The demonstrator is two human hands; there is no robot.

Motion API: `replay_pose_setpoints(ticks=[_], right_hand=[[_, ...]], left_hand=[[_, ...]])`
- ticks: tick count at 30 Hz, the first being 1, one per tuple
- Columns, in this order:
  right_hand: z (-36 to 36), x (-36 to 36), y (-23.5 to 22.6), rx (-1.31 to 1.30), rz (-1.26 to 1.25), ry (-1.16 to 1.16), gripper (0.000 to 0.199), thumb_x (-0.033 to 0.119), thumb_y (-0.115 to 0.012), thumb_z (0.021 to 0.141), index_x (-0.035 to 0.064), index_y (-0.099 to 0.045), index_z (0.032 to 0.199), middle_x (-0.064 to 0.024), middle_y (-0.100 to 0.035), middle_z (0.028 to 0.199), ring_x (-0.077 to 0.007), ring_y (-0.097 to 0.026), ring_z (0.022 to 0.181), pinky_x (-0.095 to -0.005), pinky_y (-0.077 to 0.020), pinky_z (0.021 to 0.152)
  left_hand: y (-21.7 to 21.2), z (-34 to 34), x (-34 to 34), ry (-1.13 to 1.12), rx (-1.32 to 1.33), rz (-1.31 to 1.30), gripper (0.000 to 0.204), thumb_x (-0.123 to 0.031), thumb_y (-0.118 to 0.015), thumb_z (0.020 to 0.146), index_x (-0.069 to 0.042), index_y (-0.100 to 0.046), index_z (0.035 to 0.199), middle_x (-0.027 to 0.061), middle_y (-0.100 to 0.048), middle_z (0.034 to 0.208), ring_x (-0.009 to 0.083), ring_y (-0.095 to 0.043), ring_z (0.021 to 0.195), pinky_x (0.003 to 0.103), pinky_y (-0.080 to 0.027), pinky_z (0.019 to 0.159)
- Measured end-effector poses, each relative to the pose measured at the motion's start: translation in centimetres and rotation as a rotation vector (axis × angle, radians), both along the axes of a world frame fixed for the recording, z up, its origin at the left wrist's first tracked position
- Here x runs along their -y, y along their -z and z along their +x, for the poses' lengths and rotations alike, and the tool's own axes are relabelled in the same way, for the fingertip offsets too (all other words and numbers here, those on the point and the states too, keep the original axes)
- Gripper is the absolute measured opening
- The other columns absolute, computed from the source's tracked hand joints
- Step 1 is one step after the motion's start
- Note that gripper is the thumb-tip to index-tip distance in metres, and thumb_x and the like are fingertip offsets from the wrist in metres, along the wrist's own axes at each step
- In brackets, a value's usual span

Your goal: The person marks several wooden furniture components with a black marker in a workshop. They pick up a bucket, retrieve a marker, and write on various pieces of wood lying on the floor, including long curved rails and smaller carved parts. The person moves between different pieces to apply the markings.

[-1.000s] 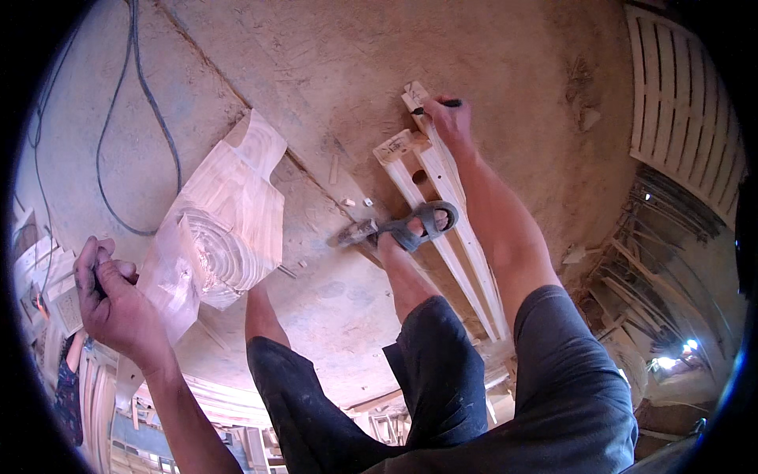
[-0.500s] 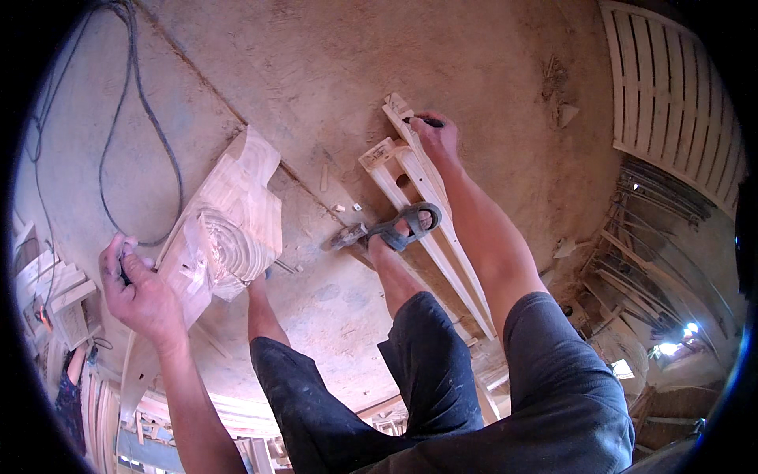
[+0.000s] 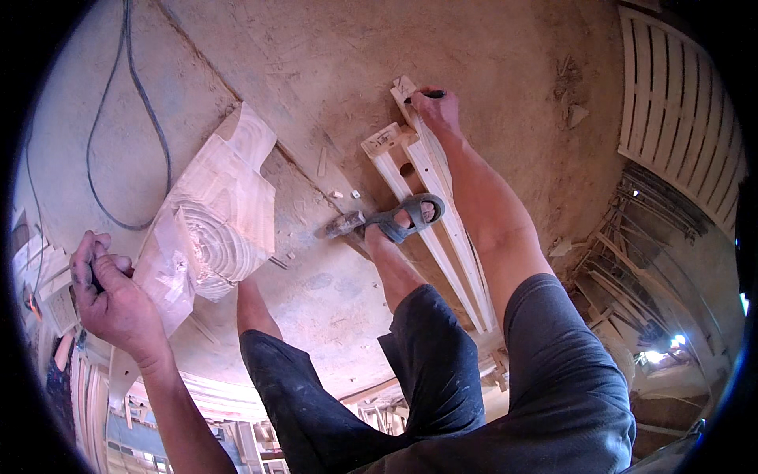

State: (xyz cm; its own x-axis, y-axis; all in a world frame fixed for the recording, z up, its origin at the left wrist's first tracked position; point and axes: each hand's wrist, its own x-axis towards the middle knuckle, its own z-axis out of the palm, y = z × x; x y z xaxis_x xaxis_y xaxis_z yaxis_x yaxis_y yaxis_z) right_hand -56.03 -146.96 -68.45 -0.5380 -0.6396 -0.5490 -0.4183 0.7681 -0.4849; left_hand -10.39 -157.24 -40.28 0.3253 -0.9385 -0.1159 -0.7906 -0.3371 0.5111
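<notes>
My right hand [image 3: 440, 114] is closed around a dark marker [image 3: 433, 94], its tip at the far end of a narrow wooden beam [image 3: 404, 85]. Beside that beam lies a second pale beam [image 3: 380, 141] with dark marks on its end. My sandaled foot [image 3: 410, 219] rests across the beams. At the left, my left hand [image 3: 114, 296] is raised with its fingers curled and smudged dark; what they hold, if anything, I cannot make out. Next to it is a large stepped wooden piece [image 3: 237, 197] with a ringed grain pattern.
A hammer [image 3: 344, 225] lies on the dusty floor between my feet, near small wood scraps [image 3: 336, 194]. A black cable [image 3: 142, 87] loops at the upper left. Slatted wooden panels [image 3: 679, 103] and stacked timber strips [image 3: 632, 284] stand at the right.
My left hand has shifted a little left and down in the picture. My right hand and marker have moved slightly farther up, toward the beam's end. The view has tilted slightly.
</notes>
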Motion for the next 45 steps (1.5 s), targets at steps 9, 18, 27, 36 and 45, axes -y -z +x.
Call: replay_pose_setpoints(ticks=[9, 18, 27, 36, 45], right_hand=[[0.0, -0.2, 0.0, -0.007, -0.001, 0.036, 0.023, 0.026, -0.067, 0.070, 0.0031, -0.068, 0.076, -0.0084, -0.064, 0.065, -0.0155, -0.060, 0.062, -0.0320, -0.0477, 0.059], [-0.3, -0.4, 1.0, 0.021, -0.112, -0.065, 0.022, 0.024, -0.067, 0.070, 0.0035, -0.071, 0.078, -0.0045, -0.063, 0.062, -0.0123, -0.057, 0.060, -0.0297, -0.0461, 0.056], [-0.9, -0.2, 0.3, 0.100, -0.065, -0.121, 0.022, 0.025, -0.071, 0.069, 0.0040, -0.068, 0.074, -0.0033, -0.061, 0.059, -0.0115, -0.056, 0.056, -0.0305, -0.0449, 0.053], [-1.4, -1.0, 1.6, 0.067, -0.094, -0.039, 0.017, 0.020, -0.069, 0.070, 0.0044, -0.070, 0.077, -0.0035, -0.060, 0.059, -0.0114, -0.055, 0.057, -0.0308, -0.0448, 0.054], [-1.3, -0.2, 0.6, 0.101, -0.052, -0.138, 0.022, 0.019, -0.067, 0.070, 0.0029, -0.073, 0.083, -0.0035, -0.066, 0.069, -0.0102, -0.059, 0.066, -0.0275, -0.0462, 0.060]], left_hand=[[-0.3, -0.4, 0.1, 0.011, 0.032, 0.013, 0.022, -0.007, -0.049, 0.097, -0.001, -0.064, 0.112, 0.0042, -0.066, 0.097, 0.0099, -0.049, 0.067, 0.024, -0.043, 0.062], [-0.2, -0.2, 0.0, -0.033, -0.016, 0.005, 0.022, -0.008, -0.051, 0.098, -0.002, -0.065, 0.113, 0.0033, -0.067, 0.096, 0.0081, -0.046, 0.066, 0.022, -0.041, 0.061], [-0.2, -0.1, 0.0, -0.014, 0.017, 0.005, 0.025, -0.009, -0.050, 0.097, -0.001, -0.065, 0.115, 0.0042, -0.069, 0.099, 0.0098, -0.049, 0.067, 0.024, -0.043, 0.064], [0.0, 0.0, 0.0, 0.002, -0.023, -0.008, 0.024, -0.004, -0.049, 0.097, -0.001, -0.064, 0.115, 0.0061, -0.067, 0.100, 0.0095, -0.050, 0.068, 0.023, -0.044, 0.063], [0.1, 0.0, 0.0, -0.001, -0.017, -0.013, 0.023, -0.005, -0.049, 0.097, -0.001, -0.064, 0.114, 0.0055, -0.068, 0.100, 0.0086, -0.049, 0.068, 0.023, -0.044, 0.062]])
